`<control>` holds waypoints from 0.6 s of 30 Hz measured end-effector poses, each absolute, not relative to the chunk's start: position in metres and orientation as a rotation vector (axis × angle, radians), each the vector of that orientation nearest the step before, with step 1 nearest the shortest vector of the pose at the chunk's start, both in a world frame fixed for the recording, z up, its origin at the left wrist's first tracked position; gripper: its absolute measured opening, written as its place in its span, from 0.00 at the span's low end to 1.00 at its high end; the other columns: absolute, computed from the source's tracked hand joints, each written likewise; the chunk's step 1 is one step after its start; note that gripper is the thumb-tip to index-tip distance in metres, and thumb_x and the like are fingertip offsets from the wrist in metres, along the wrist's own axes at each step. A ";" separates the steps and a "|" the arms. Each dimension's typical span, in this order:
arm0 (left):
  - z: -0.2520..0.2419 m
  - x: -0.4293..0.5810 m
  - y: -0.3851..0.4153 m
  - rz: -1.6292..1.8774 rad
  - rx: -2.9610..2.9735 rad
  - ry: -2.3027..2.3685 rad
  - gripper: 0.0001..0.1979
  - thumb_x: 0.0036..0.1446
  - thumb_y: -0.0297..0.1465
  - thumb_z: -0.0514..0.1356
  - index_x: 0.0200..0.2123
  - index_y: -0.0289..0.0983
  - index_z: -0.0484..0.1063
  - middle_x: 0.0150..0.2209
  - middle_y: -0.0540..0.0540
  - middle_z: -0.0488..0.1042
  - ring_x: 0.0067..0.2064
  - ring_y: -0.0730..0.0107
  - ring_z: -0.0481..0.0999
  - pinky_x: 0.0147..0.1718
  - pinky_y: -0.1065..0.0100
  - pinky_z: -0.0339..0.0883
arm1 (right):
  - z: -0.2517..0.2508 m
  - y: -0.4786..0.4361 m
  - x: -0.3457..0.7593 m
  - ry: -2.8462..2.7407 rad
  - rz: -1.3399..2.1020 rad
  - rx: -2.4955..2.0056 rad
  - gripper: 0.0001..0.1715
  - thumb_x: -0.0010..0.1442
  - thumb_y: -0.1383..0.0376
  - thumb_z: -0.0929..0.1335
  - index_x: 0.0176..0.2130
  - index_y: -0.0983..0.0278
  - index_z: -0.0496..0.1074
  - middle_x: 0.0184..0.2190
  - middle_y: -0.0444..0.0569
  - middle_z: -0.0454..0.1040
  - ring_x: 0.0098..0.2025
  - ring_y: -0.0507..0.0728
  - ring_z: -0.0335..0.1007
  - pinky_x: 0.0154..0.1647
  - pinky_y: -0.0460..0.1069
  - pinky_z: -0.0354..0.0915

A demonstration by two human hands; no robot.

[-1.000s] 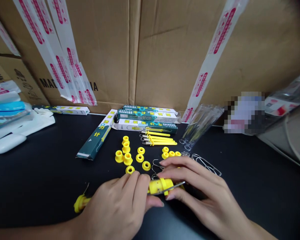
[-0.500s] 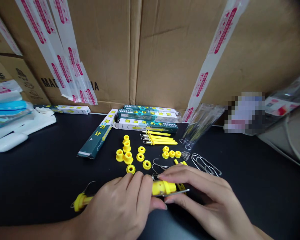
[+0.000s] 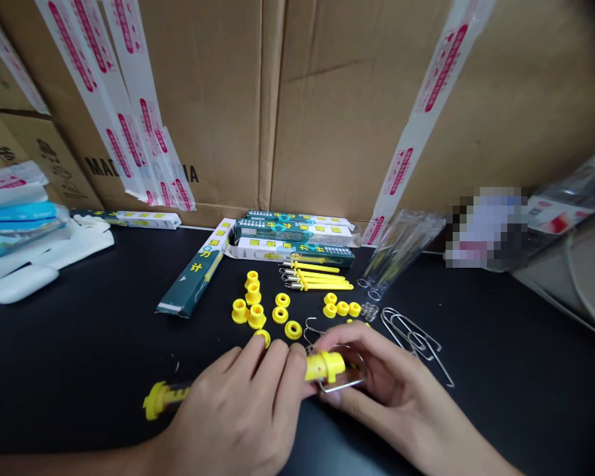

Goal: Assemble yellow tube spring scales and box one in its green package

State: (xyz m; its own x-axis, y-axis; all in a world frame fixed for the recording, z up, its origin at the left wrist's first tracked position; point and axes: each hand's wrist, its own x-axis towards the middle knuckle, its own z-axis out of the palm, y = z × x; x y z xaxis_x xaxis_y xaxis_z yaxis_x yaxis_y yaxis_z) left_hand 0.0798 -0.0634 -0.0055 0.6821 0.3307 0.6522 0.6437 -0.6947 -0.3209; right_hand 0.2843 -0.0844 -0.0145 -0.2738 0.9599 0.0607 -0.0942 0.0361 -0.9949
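Left hand: lower centre of the frame, clamped around the gauge.
Gauge: lower centre, slightly tilted; we see its yellow right end between both hands and its capped left end jutting out past the left hand (too blurred for us to read).
Right hand: lower right of centre, thumb and fingers together on the wire loop at the gauge's right end.
Collars: four, yellow, centre, beyond the left hand.
Rings: right of the collars, one partly hidden by the left hand.
Caps: right of the rings, near small springs.
Rods: side by side above the caps.
Wires: beyond the right hand, overlapping.
Boxes: centre, before the carton; one lies angled leftward.
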 end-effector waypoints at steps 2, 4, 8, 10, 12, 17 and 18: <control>-0.005 0.079 -0.064 -0.779 -2.334 -0.737 0.16 0.76 0.21 0.44 0.43 0.30 0.71 0.29 0.46 0.82 0.28 0.61 0.83 0.24 0.62 0.69 | -0.013 -0.085 0.284 -1.185 1.605 -0.923 0.21 0.59 0.59 0.79 0.50 0.53 0.77 0.41 0.44 0.80 0.43 0.54 0.80 0.45 0.46 0.77; -0.006 0.078 -0.064 -0.776 -2.359 -0.723 0.16 0.76 0.21 0.45 0.43 0.31 0.71 0.29 0.48 0.83 0.28 0.62 0.83 0.25 0.62 0.69 | -0.010 -0.083 0.285 -1.052 1.685 -0.955 0.23 0.57 0.56 0.80 0.50 0.55 0.78 0.39 0.43 0.81 0.39 0.53 0.80 0.42 0.46 0.77; -0.007 0.077 -0.066 -0.762 -2.392 -0.692 0.15 0.78 0.26 0.46 0.43 0.32 0.71 0.29 0.50 0.83 0.28 0.65 0.83 0.25 0.62 0.68 | -0.005 -0.079 0.287 -1.003 1.738 -1.039 0.13 0.54 0.57 0.82 0.37 0.60 0.83 0.31 0.42 0.82 0.32 0.48 0.77 0.36 0.42 0.73; -0.008 0.077 -0.067 -0.733 -2.398 -0.682 0.16 0.78 0.27 0.45 0.44 0.31 0.72 0.29 0.50 0.83 0.28 0.66 0.82 0.26 0.62 0.68 | -0.002 -0.079 0.286 -0.971 1.723 -1.070 0.14 0.50 0.59 0.84 0.34 0.60 0.83 0.30 0.41 0.82 0.32 0.48 0.76 0.36 0.41 0.72; -0.009 0.077 -0.068 -0.697 -2.407 -0.671 0.16 0.78 0.27 0.45 0.45 0.30 0.72 0.28 0.50 0.83 0.26 0.67 0.82 0.25 0.62 0.69 | 0.000 -0.080 0.285 -0.938 1.683 -1.100 0.15 0.48 0.58 0.84 0.35 0.59 0.83 0.30 0.40 0.80 0.32 0.47 0.73 0.35 0.41 0.70; -0.007 0.079 -0.069 -0.642 -2.408 -0.648 0.17 0.78 0.27 0.45 0.44 0.29 0.72 0.27 0.50 0.81 0.23 0.67 0.80 0.21 0.63 0.67 | 0.004 -0.084 0.283 -1.003 1.665 -1.105 0.16 0.50 0.55 0.83 0.34 0.60 0.82 0.29 0.39 0.75 0.33 0.47 0.68 0.35 0.40 0.65; -0.007 0.079 -0.069 -0.635 -2.404 -0.646 0.17 0.78 0.27 0.45 0.44 0.29 0.72 0.27 0.50 0.81 0.24 0.66 0.80 0.21 0.63 0.67 | 0.005 -0.084 0.283 -1.020 1.676 -1.100 0.16 0.51 0.55 0.83 0.34 0.61 0.81 0.29 0.39 0.75 0.33 0.47 0.67 0.36 0.40 0.64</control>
State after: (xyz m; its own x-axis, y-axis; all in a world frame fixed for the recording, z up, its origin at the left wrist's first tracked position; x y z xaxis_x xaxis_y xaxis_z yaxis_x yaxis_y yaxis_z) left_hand 0.0785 -0.0694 -0.0070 0.7712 0.2989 0.5620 0.5668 -0.7244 -0.3924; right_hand 0.2827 -0.0842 0.0046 -0.2380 0.9411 -0.2402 -0.2189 -0.2929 -0.9307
